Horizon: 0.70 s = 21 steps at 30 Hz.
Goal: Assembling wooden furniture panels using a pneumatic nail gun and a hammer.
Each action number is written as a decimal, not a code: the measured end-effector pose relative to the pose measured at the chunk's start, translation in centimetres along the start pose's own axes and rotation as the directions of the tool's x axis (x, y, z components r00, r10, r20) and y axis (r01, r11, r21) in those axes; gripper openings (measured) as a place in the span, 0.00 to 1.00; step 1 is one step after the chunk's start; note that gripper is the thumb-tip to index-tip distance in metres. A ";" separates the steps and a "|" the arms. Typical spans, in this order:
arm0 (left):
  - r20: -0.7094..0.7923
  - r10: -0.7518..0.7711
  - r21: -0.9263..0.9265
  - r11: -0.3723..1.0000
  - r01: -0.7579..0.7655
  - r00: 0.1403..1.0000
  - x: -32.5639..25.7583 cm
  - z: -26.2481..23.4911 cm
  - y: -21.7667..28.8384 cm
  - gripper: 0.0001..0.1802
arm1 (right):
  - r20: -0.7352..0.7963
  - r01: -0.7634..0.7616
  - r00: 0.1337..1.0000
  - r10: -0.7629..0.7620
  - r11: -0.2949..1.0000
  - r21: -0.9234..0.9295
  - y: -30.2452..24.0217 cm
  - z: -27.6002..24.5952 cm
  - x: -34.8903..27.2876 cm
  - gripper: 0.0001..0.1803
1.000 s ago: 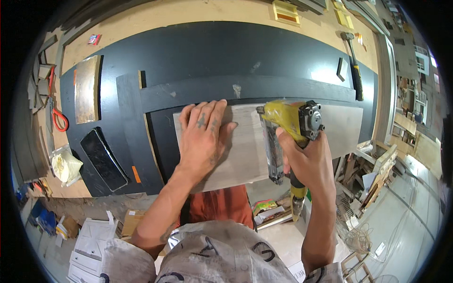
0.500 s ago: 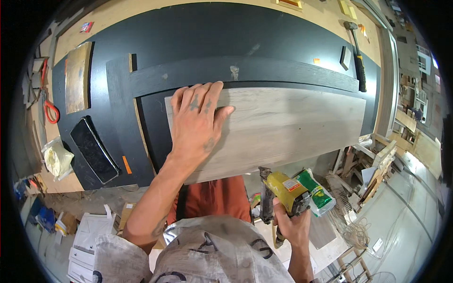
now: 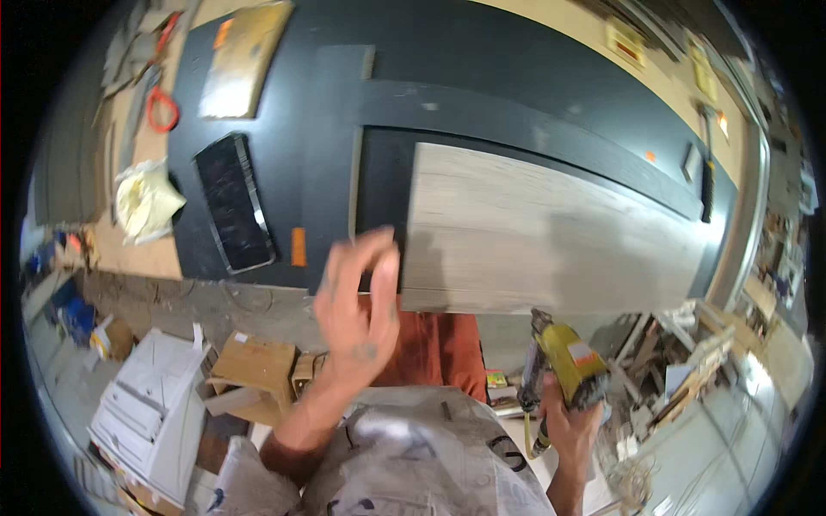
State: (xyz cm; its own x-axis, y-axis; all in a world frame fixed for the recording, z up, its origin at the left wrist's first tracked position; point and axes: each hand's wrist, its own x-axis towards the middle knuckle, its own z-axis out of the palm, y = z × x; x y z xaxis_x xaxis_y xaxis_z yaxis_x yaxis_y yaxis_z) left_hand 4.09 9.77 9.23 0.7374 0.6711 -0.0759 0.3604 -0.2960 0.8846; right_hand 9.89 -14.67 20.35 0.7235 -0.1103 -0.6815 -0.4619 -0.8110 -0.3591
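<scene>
My left hand (image 3: 357,305), slightly blurred, hovers at the near edge of the black board (image 3: 331,198), just left of the pale wood-grain panel (image 3: 551,224). Its fingers are loosely bent, the thumb stands apart, and it holds nothing. Below the panel's near edge, my right hand (image 3: 570,426) grips a yellow nail gun (image 3: 570,354) with its nose pointing up and away. The pale panel lies on the black board, along a raised black strip (image 3: 533,138).
Left on the board lie a smartphone (image 3: 232,204), an orange strip (image 3: 298,247) and a worn wooden piece (image 3: 245,64). Red-handled scissors (image 3: 161,110) and a pale bag (image 3: 146,202) are beyond them. A hammer (image 3: 708,163) rests at the far right. Scrap wood (image 3: 680,370) fills the lower right.
My left hand has let go of the pale panel's far edge and drawn back toward me. The view has shifted and turned; the nail gun is still in my right hand.
</scene>
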 end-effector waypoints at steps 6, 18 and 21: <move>0.127 -0.547 -0.181 0.807 0.562 0.827 -8.4 -1.8 -1.9 0.14 | 0.327 0.319 0.897 -0.298 0.948 -0.012 -3.0 4.0 -1.3 0.28; 0.287 -0.592 -0.460 0.605 0.650 0.753 -9.1 0.5 -4.7 0.11 | 0.508 0.587 0.768 -0.390 0.745 -0.316 -5.5 6.2 -0.9 0.32; 0.271 -0.564 -0.451 0.641 0.621 0.780 -9.0 0.5 -4.6 0.11 | 0.508 0.572 0.780 -0.365 0.746 -0.341 -5.8 6.1 -1.1 0.32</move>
State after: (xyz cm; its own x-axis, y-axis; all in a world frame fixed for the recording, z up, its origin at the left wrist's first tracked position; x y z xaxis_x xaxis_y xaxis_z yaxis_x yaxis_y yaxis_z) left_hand -3.91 4.80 5.58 0.5268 0.5061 -0.6828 0.4311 0.5333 0.7279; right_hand 8.63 -6.35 19.24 0.4726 0.5022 -0.7242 0.2436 -0.8642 -0.4403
